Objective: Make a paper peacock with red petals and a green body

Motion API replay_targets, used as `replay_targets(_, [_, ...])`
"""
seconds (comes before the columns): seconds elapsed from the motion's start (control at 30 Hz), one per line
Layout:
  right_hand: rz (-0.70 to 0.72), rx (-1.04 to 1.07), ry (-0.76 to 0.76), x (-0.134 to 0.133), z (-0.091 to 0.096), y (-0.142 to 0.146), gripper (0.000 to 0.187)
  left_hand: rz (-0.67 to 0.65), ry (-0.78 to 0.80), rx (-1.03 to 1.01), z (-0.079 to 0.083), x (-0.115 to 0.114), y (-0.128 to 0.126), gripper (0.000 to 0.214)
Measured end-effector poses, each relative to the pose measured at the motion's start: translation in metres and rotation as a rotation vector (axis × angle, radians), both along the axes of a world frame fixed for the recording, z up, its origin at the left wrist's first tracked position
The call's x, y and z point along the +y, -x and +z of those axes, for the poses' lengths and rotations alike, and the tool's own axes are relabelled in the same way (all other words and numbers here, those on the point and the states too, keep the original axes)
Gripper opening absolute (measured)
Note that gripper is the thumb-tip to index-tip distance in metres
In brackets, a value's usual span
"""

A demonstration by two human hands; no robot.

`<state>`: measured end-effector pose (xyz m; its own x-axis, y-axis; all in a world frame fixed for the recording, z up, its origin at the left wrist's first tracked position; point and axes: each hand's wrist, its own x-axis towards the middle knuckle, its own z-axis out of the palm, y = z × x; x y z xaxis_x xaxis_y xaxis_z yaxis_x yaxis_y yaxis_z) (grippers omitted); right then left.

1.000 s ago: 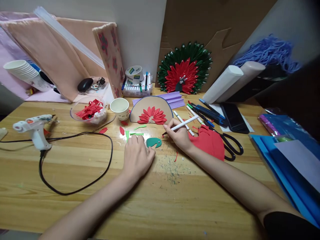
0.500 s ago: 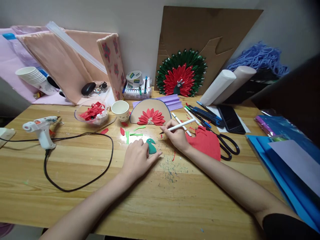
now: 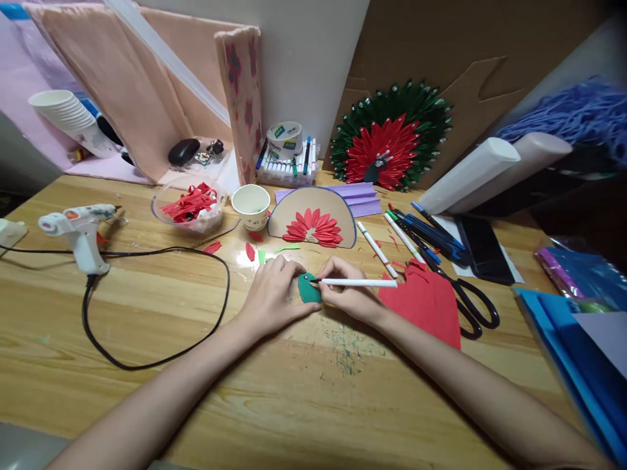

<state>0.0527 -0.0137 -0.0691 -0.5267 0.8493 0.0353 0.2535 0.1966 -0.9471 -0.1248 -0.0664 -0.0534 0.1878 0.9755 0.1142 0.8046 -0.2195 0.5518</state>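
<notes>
Your left hand holds the green cutout by its edges. Your right hand grips a white pen, tip at the cutout.

The left forearm is bare, slim and smooth in outline, broadening evenly from a narrow wrist toward the near edge. The right forearm, also bare, has the same slender taper, widening toward the near right corner. The left hand and right hand are ungloved, with slim fingers.
</notes>
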Motion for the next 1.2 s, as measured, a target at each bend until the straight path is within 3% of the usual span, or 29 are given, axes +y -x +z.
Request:
replay_targets(0.2, [-0.020, -0.071, -0.057, -0.0036, 0.0021, 0.0042, 0.012, 0.046, -0.011, 0.052, -0.0035, 0.0010, -0.0039, 0.033])
replay_targets(0.63, [0.030, -0.148, -0.180, -0.0029, 0.0066, 0.0058, 0.012, 0.044, 0.029, 0.082, -0.0041, 0.0021, -0.0044, 0.029])
replay_targets(1.2, [0.040, -0.176, -0.192, -0.0029, 0.0081, 0.0049, 0.014, 0.037, 0.017, 0.094, -0.0032, 0.0025, -0.0052, 0.026])
